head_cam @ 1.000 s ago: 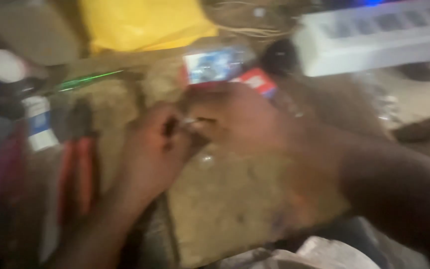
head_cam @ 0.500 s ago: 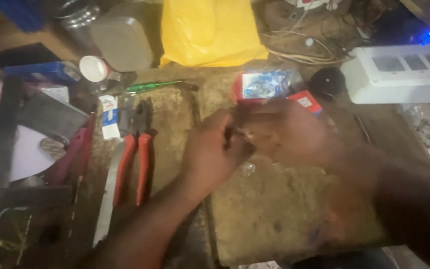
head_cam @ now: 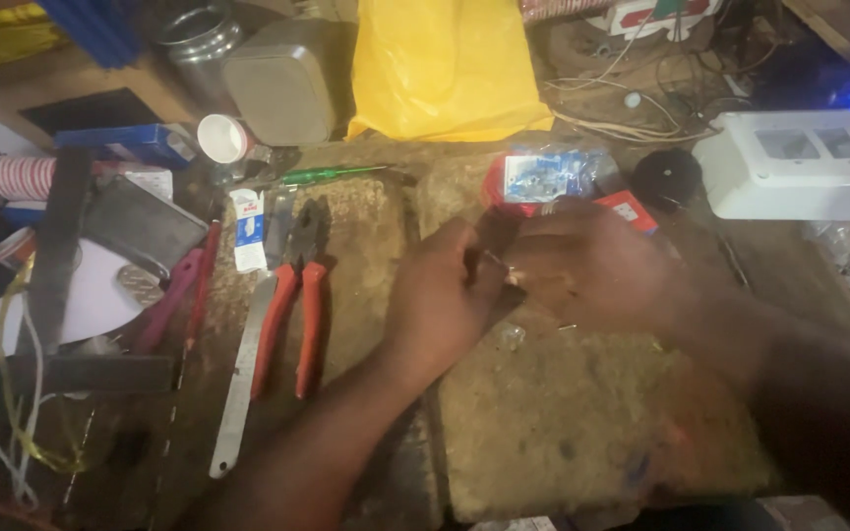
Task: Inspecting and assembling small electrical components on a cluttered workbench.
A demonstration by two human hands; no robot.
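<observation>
The bench looks like worn, rough wood, matt and pitted all over. The pliers have dull dark metal heads and smooth red plastic handles. Next to them the flat blade is bare grey metal with a soft sheen. The yellow bag is thin glossy plastic, creased. The white socket box is smooth matt plastic. The screwdriver has a see-through green plastic handle. The tin can is shiny ribbed metal. The small packet is clear crinkly plastic.
</observation>
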